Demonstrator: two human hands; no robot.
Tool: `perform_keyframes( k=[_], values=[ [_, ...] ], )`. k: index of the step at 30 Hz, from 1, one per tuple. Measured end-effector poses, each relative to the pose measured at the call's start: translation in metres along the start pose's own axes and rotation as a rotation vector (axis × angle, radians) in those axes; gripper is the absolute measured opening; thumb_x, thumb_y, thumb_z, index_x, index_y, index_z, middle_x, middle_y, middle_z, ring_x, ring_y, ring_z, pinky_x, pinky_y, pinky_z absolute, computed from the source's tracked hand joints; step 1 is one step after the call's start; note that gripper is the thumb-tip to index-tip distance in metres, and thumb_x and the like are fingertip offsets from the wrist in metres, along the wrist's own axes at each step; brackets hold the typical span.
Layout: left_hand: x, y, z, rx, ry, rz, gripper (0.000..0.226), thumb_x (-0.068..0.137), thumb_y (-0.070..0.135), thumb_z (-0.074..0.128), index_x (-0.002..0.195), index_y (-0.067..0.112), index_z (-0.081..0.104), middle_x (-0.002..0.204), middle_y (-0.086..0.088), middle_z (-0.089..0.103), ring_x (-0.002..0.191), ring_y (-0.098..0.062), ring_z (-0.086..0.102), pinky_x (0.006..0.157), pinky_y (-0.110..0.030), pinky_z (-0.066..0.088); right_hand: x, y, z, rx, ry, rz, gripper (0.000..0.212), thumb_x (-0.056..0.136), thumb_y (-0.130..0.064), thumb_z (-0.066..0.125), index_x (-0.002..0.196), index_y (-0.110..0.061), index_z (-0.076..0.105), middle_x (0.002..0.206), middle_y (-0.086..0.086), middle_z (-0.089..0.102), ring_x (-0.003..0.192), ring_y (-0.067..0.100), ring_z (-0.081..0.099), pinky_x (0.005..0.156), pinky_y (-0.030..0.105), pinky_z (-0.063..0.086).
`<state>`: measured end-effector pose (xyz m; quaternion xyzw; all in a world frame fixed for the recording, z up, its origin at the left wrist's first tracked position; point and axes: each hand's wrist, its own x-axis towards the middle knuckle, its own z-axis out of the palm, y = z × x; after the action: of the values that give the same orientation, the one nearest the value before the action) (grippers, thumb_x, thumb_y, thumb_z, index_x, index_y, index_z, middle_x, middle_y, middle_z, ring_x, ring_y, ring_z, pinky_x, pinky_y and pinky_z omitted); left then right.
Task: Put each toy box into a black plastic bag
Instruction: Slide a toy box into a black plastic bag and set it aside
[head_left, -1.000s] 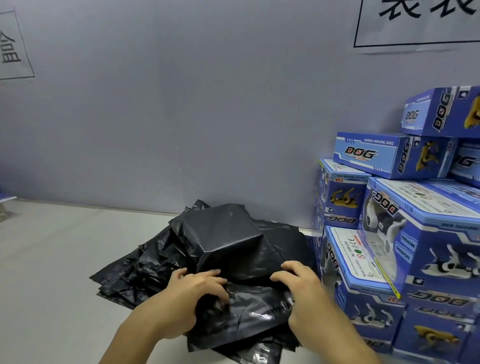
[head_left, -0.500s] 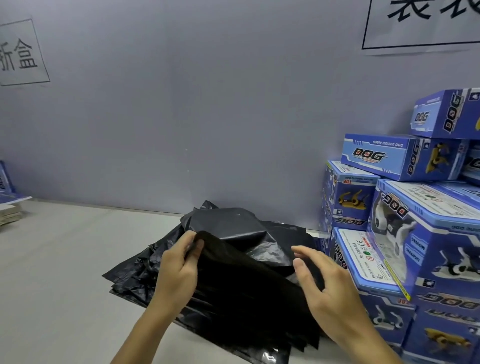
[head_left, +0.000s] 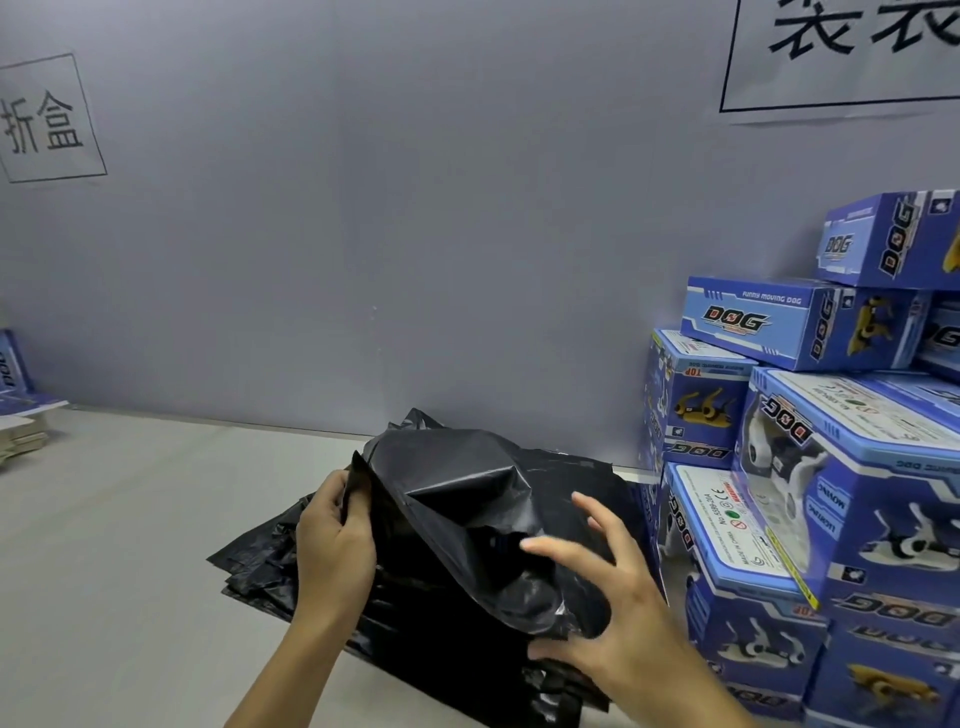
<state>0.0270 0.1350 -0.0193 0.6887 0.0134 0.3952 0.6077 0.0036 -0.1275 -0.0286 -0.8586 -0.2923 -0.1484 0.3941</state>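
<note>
Grey wall (head_left: 415, 208) behind pale desk (head_left: 130, 545). Left hand (head_left: 335, 545) pinches black plastic bag (head_left: 467, 509); right hand (head_left: 618, 603) spread, fingers relaxed, beside stacked blue cardboard toy boxes (head_left: 810, 467).

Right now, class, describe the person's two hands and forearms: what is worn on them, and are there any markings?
Both the left hand and right hand are bare, no gloves, rings or watch visible. The forearms are uncovered too, no sleeves or markings showing.

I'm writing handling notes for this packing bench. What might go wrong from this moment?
1. The left hand pinches only an edge of the thin black plastic bag; it may slip or tear.
2. The open right hand works beside the stacked blue cardboard toy boxes; a bump might topple them.
</note>
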Motion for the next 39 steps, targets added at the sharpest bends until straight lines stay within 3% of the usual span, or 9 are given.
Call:
perform_keyframes(
  k=[5,10,13,17,21,26,32,36,39],
  values=[
    [-0.006,0.009,-0.005,-0.044,-0.083,0.133,0.032,0.09,0.013,0.055,0.059,0.021,0.054,0.051,0.004,0.042,0.051,-0.008,0.035,0.047,-0.018,0.028,0.002,0.001,0.013,0.066,0.319,-0.099,0.023,0.074,-0.019,0.085,0.083,-0.039,0.079,0.141,-0.02,0.052,0.113,0.009,0.059,0.086,0.021,0.048],
    [-0.008,0.01,-0.006,-0.145,0.028,0.112,0.033,0.089,0.017,0.053,0.056,0.019,0.046,0.053,0.008,0.033,0.053,-0.008,0.027,0.047,-0.02,0.022,0.002,0.001,0.009,0.407,0.445,0.03,0.028,0.089,-0.003,0.068,0.093,-0.029,0.077,0.103,-0.009,0.075,0.099,0.008,0.068,0.082,0.013,0.051],
    [-0.012,0.01,-0.003,-0.174,0.037,0.104,0.038,0.096,0.012,0.05,0.06,0.022,0.054,0.057,0.01,0.04,0.055,-0.007,0.034,0.049,-0.018,0.028,0.002,-0.003,0.012,0.52,0.487,0.175,0.02,0.087,-0.033,0.059,0.091,-0.023,0.075,0.085,-0.004,0.075,0.085,0.009,0.07,0.073,0.01,0.051],
    [-0.015,0.013,0.003,-0.148,0.101,0.124,0.025,0.089,0.02,0.053,0.072,0.032,0.068,0.083,0.007,0.064,0.079,-0.006,0.058,0.071,-0.014,0.047,0.006,-0.004,0.014,0.493,0.564,0.208,0.029,0.088,-0.041,0.053,0.086,-0.016,0.069,0.076,-0.001,0.072,0.073,0.011,0.068,0.063,0.015,0.052],
    [-0.021,0.019,0.01,-0.044,0.105,0.073,0.036,0.087,0.015,0.05,0.054,0.021,0.037,0.049,0.012,0.033,0.047,-0.004,0.028,0.044,-0.013,0.023,0.011,0.001,0.018,0.415,0.632,0.257,0.032,0.092,-0.041,0.053,0.075,-0.014,0.061,0.065,0.001,0.064,0.062,0.012,0.062,0.051,0.02,0.05],
    [-0.025,0.012,0.019,0.177,0.122,-0.116,0.049,0.09,0.005,0.06,0.049,0.008,0.033,0.041,0.007,0.027,0.041,-0.01,0.023,0.041,-0.018,0.019,0.016,0.017,0.027,0.33,0.553,0.425,0.038,0.1,-0.021,0.057,0.065,-0.008,0.046,0.044,-0.005,0.04,0.04,0.007,0.034,0.039,0.017,0.03],
    [-0.02,0.002,0.017,0.244,-0.072,-0.493,0.034,0.094,0.023,0.056,0.066,0.012,0.041,0.061,-0.007,0.042,0.058,-0.02,0.04,0.058,-0.032,0.028,0.019,0.015,0.037,0.153,0.399,0.533,0.045,0.097,-0.025,0.059,0.059,-0.012,0.04,0.039,-0.004,0.037,0.041,0.01,0.029,0.044,0.023,0.024],
    [-0.013,0.004,0.012,0.241,-0.183,-0.559,0.019,0.097,0.021,0.054,0.087,0.005,0.056,0.085,-0.014,0.06,0.071,-0.022,0.052,0.063,-0.033,0.036,0.019,0.008,0.043,0.14,0.42,0.498,0.022,0.093,-0.025,0.067,0.075,-0.018,0.058,0.046,-0.001,0.052,0.043,0.009,0.041,0.045,0.017,0.033],
    [-0.013,0.005,0.008,0.279,-0.142,-0.462,0.01,0.093,0.016,0.064,0.096,0.019,0.056,0.102,-0.012,0.06,0.087,-0.026,0.058,0.072,-0.037,0.046,0.019,0.001,0.046,0.088,0.49,0.453,0.027,0.089,-0.018,0.071,0.084,-0.031,0.048,0.066,-0.006,0.055,0.06,0.006,0.052,0.054,0.015,0.041]
  ],
)
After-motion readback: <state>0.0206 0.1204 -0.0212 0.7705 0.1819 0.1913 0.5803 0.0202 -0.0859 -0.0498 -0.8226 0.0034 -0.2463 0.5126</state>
